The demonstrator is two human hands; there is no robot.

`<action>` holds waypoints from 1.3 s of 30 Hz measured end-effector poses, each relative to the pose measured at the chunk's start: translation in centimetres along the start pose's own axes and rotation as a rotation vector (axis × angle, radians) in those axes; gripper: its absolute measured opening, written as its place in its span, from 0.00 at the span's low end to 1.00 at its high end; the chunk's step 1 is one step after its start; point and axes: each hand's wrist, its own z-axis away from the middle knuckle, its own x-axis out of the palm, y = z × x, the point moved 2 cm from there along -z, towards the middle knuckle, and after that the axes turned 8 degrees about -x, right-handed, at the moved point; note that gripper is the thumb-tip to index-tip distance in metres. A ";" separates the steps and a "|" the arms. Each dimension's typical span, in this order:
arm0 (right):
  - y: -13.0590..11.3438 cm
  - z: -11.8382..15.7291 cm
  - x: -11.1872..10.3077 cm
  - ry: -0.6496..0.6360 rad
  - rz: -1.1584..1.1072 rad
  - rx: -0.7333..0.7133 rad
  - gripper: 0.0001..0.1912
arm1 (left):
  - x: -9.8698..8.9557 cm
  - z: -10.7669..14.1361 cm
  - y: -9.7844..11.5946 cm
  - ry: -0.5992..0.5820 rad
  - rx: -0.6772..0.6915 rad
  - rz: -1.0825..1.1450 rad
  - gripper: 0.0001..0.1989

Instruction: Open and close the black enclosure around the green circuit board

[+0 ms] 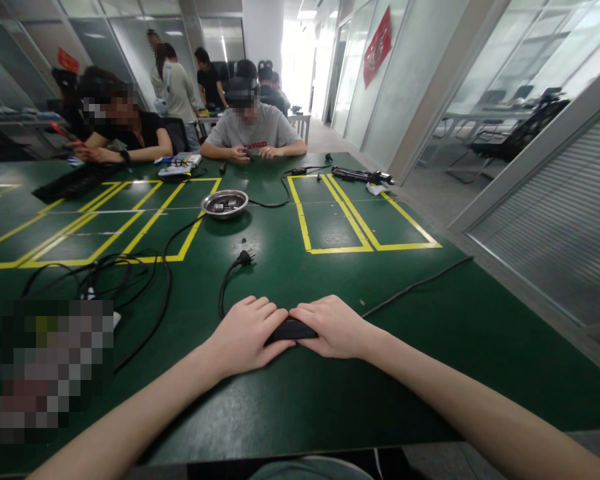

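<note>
Both my hands hold a black power adapter (293, 329) low over the near part of the green table. My left hand (253, 333) wraps its left end, and my right hand (333, 327) grips the right end, so only the middle shows. From behind the left hand a black cord curves up to a plug (245, 258) with metal prongs lying on the table. Another thin dark cable (415, 287) runs from beside my right hand toward the table's right edge.
A metal bowl (225, 205) with small metal parts stands farther back. Tangled black cables (125, 270) lie on the left, near a blurred-out patch. Yellow tape marks rectangles on the table (400, 373). A folded black tripod (363, 175) lies at the far right; people sit across the table.
</note>
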 end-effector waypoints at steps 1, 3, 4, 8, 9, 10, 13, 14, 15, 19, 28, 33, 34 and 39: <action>0.1 0.0 0.0 0.021 -0.014 0.014 0.12 | -0.1 0.0 0.0 0.019 0.018 -0.021 0.17; 0.2 0.0 0.0 0.081 -0.037 0.025 0.15 | -0.3 0.0 -0.1 0.048 0.033 -0.050 0.18; 0.3 0.1 -0.1 0.108 -0.041 0.021 0.16 | -0.4 -0.1 -0.1 0.059 0.028 -0.056 0.19; 0.3 0.2 -0.3 0.120 -0.020 -0.014 0.13 | -0.6 -0.1 -0.2 0.078 0.010 -0.024 0.19; 0.3 0.2 -0.3 0.113 -0.014 -0.023 0.13 | -0.6 -0.1 -0.2 0.078 0.010 -0.006 0.20; 0.3 0.2 -0.3 0.107 -0.008 -0.030 0.13 | -0.5 -0.2 -0.1 0.077 0.012 0.008 0.21; 0.3 0.2 -0.2 0.109 0.007 -0.036 0.13 | -0.3 -0.2 0.0 0.092 0.016 0.000 0.21; 0.3 0.2 -0.2 0.119 0.005 -0.032 0.13 | -0.3 -0.2 0.0 0.102 0.019 -0.014 0.21; 0.3 0.2 -0.3 0.137 0.000 -0.025 0.14 | -0.3 -0.2 0.0 0.112 0.021 -0.028 0.21; 0.5 0.3 -0.5 0.187 -0.019 -0.034 0.16 | -0.5 -0.2 -0.1 0.131 0.016 -0.025 0.20; 1.0 1.3 0.0 0.291 0.158 -0.208 0.18 | -0.5 -0.4 -0.3 -0.086 -0.324 0.399 0.22; 1.0 1.2 0.1 0.361 0.234 -0.240 0.22 | -0.8 -0.3 -0.7 -0.204 -0.432 0.745 0.17; 0.9 1.1 0.1 0.361 0.222 -0.238 0.21 | -0.9 -0.2 -0.7 -0.193 -0.433 0.793 0.16; 0.8 0.5 0.3 0.292 -0.002 -0.144 0.30 | -0.9 0.1 -1.0 -0.024 -0.368 0.678 0.12</action>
